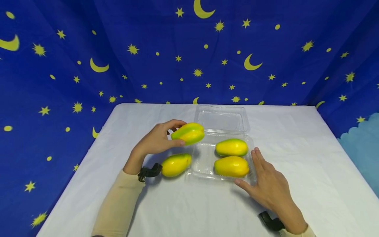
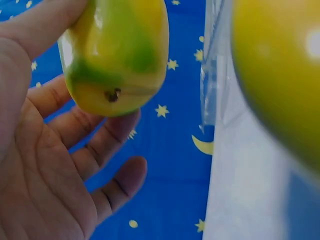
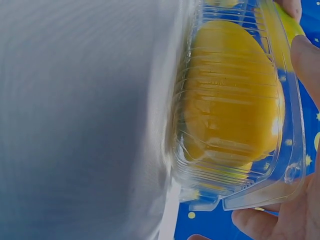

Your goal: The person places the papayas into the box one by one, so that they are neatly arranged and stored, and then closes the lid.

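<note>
Nearest the wearer, right hand (image 1: 267,186) lies on the white tablecloth (image 1: 296,148) with fingers straight and held close together, thumb spread toward the near right corner of the clear plastic clamshell box (image 1: 204,164); fingertips rest against the box's right wall. The right wrist view shows fingertips (image 3: 306,55) touching the ribbed wall of the box (image 3: 240,185), with a yellow mango (image 3: 232,95) pressed close behind the plastic. Black wrist straps on both forearms. In the tray's right half lie two mangoes side by side: the nearer mango (image 1: 231,166) all yellow, the farther mango (image 1: 231,147) yellow with a green top edge; they are just beside each other, whether touching cannot be told. Tray's left half bare. Left of the box, on the cloth, just outside the tray wall, a loose mango (image 1: 176,164) lies on its side. Above it, left hand (image 1: 157,140) holds a green-and-yellow mango (image 1: 188,133) in the air over the tray's far left corner, thumb below, fingers curled over the top. Left wrist view: that mango (image 2: 117,52) stem end toward camera, gripped between thumb and forefinger, remaining fingers (image 2: 107,145) loosely spread beneath, not touching it. Beyond, the box's open lid (image 1: 221,119) lies flat. Farthest, a blue backdrop (image 1: 118,49) with yellow stars and moons.
</note>
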The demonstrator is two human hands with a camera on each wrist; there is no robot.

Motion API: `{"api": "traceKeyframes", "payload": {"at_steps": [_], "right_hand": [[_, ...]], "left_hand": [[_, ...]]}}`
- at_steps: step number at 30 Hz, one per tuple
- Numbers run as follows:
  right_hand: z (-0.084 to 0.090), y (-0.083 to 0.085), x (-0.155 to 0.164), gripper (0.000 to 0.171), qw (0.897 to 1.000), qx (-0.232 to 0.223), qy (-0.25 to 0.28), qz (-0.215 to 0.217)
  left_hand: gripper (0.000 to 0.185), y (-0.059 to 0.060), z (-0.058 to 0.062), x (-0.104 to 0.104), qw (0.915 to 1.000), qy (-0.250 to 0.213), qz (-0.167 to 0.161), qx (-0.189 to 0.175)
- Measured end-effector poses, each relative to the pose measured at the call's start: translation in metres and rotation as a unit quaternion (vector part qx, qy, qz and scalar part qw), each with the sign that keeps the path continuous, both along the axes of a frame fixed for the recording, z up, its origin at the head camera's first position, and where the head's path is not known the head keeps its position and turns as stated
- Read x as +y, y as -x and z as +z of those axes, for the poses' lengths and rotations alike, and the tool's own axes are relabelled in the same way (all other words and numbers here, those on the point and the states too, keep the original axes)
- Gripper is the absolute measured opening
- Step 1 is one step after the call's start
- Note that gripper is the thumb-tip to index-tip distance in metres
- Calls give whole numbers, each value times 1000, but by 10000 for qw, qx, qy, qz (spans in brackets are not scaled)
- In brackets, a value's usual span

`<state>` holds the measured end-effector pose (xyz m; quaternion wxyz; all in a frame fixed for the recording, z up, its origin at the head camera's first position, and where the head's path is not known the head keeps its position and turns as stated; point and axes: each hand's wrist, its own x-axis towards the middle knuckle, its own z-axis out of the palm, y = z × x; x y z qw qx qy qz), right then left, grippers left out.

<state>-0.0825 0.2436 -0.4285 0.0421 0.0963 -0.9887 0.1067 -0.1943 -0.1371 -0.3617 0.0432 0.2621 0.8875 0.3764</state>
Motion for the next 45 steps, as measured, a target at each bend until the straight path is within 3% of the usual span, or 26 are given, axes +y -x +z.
{"api": "traceKeyframes", "payload": {"at_steps": [8, 14, 27, 35, 45], "right_hand": [[1, -1, 1, 117, 10000, -22, -11, -21], [1, -1, 1, 118, 10000, -13, -14, -37], [0, 0, 4, 117, 10000, 9, -33, -8], [-1, 0, 5, 117, 10000, 17, -43, 8], [-2, 1, 4, 118, 10000, -55, -78, -22]], "left_hand": [[62, -12, 11, 22, 9993, -63, 359, 102], [61, -19, 11, 43, 9991, -261, 283, 153], [65, -22, -8, 74, 9997, -96, 224, 40], [60, -17, -17, 74, 9990, -176, 327, -245], [58, -9, -29, 73, 9991, -196, 320, -205]]}}
